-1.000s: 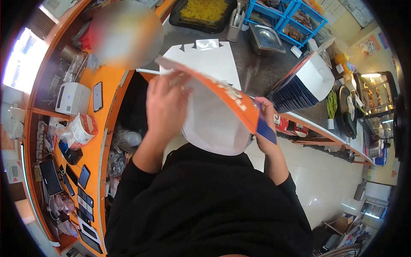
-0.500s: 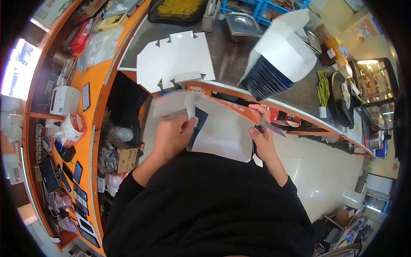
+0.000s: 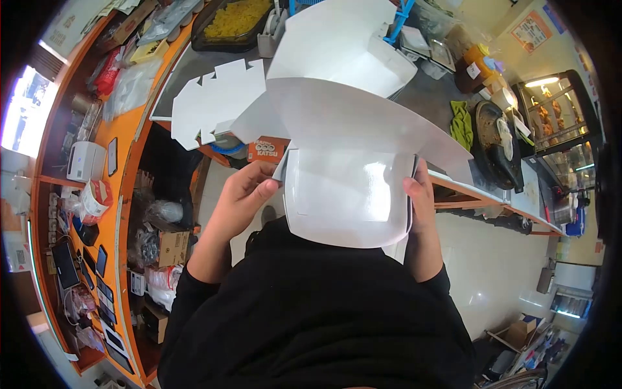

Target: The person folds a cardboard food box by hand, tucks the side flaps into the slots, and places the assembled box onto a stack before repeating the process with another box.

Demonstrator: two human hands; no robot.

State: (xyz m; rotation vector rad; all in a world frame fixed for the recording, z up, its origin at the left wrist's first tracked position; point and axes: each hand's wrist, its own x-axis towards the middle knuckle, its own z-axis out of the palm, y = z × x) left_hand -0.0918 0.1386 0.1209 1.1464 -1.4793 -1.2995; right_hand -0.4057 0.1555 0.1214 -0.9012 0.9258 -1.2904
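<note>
A white paper box (image 3: 343, 194) with a wide raised lid hangs in front of my body, its glossy inside facing up. My left hand (image 3: 249, 194) pinches the box's left side wall, thumb towards me. On the right side wall, my right hand (image 3: 420, 196) is closed, its thumb at the rim and the other fingers mostly hidden behind. Beyond the raised lid, more folded white boxes (image 3: 343, 39) stand on the dark counter. A flat white cardboard blank (image 3: 210, 104) lies at the counter's left, partly overlapped by the box's left flap.
Yellow food fills a black tray (image 3: 214, 45) at the back left. A green cloth (image 3: 461, 126) and a dark pan (image 3: 495, 146) rest on the counter at the right. Phones (image 3: 107, 292) lie on the orange shelf at the left. An orange carton (image 3: 267, 150) is under the counter.
The held box has opened out and turned, its lid now spread away from me. My left hand has moved from the folded flap to the left side wall; my right hand still holds the right side.
</note>
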